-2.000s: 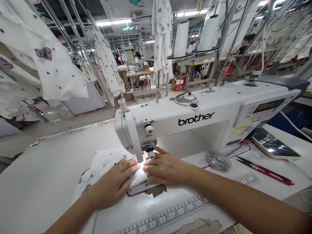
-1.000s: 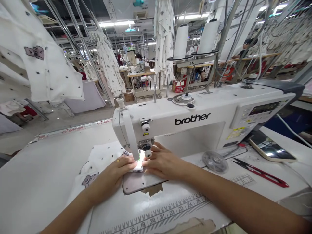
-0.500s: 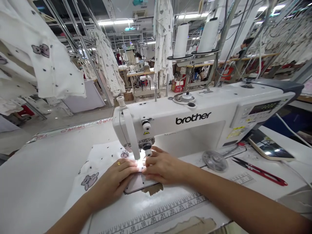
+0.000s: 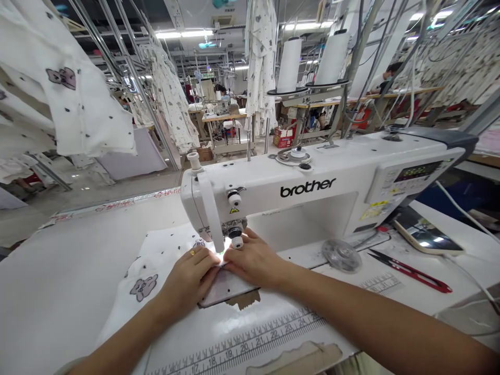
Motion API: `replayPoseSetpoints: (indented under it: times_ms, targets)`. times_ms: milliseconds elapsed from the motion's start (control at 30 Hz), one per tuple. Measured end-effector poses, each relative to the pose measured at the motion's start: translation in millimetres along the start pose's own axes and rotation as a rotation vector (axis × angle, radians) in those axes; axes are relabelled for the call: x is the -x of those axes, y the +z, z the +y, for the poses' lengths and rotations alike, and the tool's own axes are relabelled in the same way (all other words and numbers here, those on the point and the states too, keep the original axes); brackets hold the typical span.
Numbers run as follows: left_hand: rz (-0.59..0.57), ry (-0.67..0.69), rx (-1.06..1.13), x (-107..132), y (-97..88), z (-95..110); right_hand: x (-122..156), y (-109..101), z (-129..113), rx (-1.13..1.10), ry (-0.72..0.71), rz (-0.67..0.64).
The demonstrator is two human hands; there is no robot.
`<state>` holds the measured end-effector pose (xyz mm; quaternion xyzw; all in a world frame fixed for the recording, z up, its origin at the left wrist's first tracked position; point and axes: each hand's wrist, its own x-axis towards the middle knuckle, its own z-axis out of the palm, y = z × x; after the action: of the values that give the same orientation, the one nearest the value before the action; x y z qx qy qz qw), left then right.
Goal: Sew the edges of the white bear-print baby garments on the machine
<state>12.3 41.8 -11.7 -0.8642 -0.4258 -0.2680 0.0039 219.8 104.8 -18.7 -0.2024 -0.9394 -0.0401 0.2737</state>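
Observation:
A white Brother sewing machine [image 4: 312,187] stands on the white table [image 4: 58,291]. A white printed cloth [image 4: 156,260] with small dark dots and a grey animal figure lies under its needle head, spread to the left. My left hand [image 4: 189,281], with a ring on one finger, lies flat on the cloth with fingers stretched toward the lit needle. My right hand [image 4: 255,263] presses the cloth's edge just right of the needle, fingers together. The metal needle plate [image 4: 230,289] shows bare in front of both hands.
Red thread snips [image 4: 410,271], a phone [image 4: 424,234] and a clear round disc [image 4: 341,255] lie on the table to the right. A printed ruler [image 4: 250,344] runs along the near edge. Printed garments [image 4: 78,104] hang at left; thread cones [image 4: 289,65] stand behind.
The cloth has moved back and left under the needle, baring more of the metal plate. Both hands have followed it toward the needle.

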Motion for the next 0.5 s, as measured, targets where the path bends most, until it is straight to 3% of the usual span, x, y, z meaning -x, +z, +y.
replayPoseSetpoints:
  times_ms: [133,267,500]
  targets:
    - [0.065,0.022,-0.044,-1.7,0.0,1.0,-0.7,-0.5,2.1,0.116,-0.203,0.059]
    - [-0.014,0.134,-0.063,1.8,-2.2,-0.7,3.2,-8.5,5.5,0.117,-0.329,-0.056]
    - [-0.176,0.147,0.020,12.8,-11.5,-7.3,9.9,-33.5,3.2,-0.158,-0.144,-0.236]
